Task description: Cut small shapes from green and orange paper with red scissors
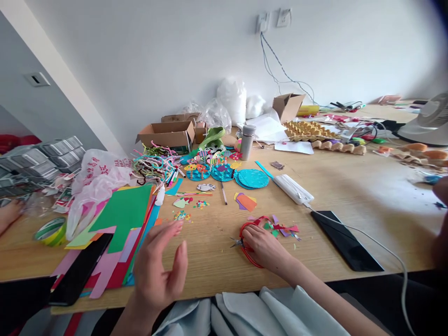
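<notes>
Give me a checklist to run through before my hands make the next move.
1. Right hand on the red-handled scissors: ok.
2. Scissors fully closed: cannot tell, the blades show too small.
3. Left hand free: ok, raised with nothing in it.
4. Area beside the right hand free of paper scraps: not ok, they lie just beyond it.
5. White cable off the flat black device: not ok, it crosses over it.

Scissors (240, 242) (red-handled), pointed leftward
</notes>
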The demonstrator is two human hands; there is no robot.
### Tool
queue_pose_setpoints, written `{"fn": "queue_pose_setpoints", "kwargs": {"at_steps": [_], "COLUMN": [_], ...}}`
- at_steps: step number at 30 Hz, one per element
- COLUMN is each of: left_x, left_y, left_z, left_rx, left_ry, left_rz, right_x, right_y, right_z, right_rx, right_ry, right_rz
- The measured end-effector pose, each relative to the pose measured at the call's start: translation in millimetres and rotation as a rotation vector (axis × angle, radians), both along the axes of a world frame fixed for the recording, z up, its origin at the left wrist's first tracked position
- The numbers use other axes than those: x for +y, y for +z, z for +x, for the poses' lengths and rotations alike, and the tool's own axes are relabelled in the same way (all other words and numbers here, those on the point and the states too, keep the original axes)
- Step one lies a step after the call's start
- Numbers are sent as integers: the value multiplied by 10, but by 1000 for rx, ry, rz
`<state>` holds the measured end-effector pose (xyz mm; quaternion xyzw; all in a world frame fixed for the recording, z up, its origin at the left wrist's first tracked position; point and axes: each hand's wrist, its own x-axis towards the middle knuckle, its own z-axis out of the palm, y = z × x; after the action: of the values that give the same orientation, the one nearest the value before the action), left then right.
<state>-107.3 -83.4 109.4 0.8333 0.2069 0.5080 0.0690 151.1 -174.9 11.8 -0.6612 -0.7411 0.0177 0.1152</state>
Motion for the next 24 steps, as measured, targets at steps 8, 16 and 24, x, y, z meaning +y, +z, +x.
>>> {"fn": "queue_pose_setpoints", "kwargs": {"at_steps": [8, 16, 24], "left_x": [380, 662, 615], "left_y": [-555, -1028, -1354], "left_z": [495, 985, 980], "left_rx": [354, 322, 285], "left_ry": [-121, -235, -251], "left_rz": [-304, -509, -563], "right_x": [-140, 674, 844], "right_y": [106, 12, -181], "right_z": [413, 735, 777], "right_rx": [212, 147, 58], "right_ry": [-279, -613, -667], "right_rz": [113, 39, -38]}}
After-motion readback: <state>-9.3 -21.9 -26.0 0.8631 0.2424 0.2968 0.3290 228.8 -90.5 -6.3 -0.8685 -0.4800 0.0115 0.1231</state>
